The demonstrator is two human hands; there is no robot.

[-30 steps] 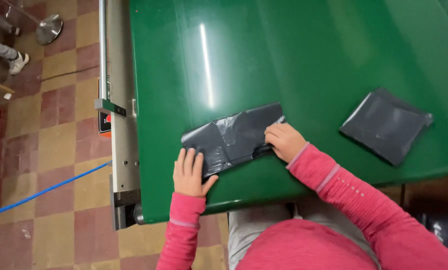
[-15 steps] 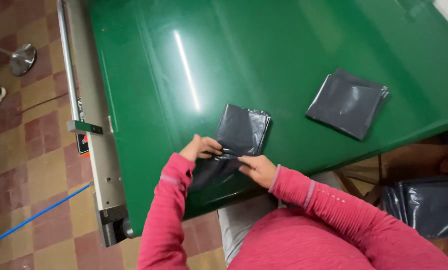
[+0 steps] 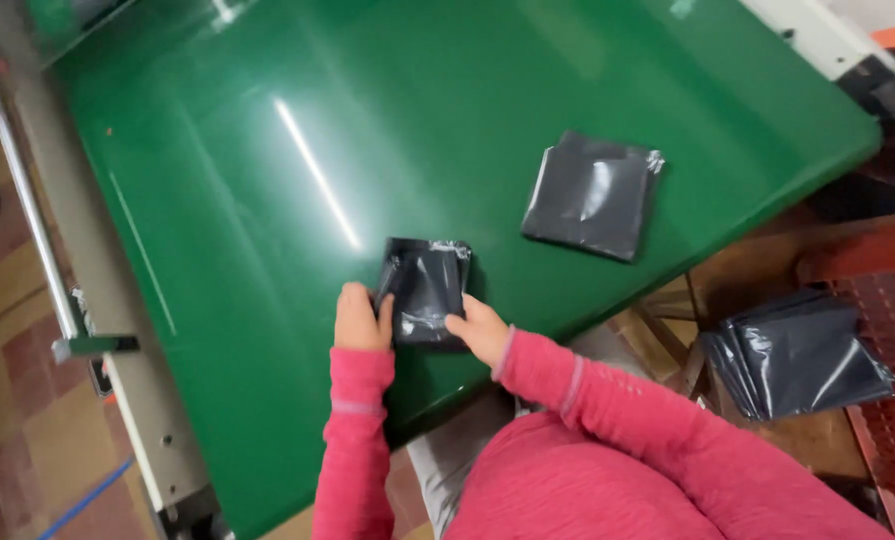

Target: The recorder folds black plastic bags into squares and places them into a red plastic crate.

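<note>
While both hands pin the folded bag (image 3: 425, 292) close to the near edge of the worktop (image 3: 267, 200), slip looks the main risk: glossy plastic on a glossy green top. Left hand (image 3: 360, 318) grips the bag's left side; right hand (image 3: 479, 329) presses its near right corner, fingers curled. If either eases, the fold may spring open or skate toward the edge. Second bag (image 3: 594, 194) lies well apart to the right, near that edge. Open room is wide toward the far and left sides. Stack (image 3: 795, 352) sits off the worktop, lower right.
</note>
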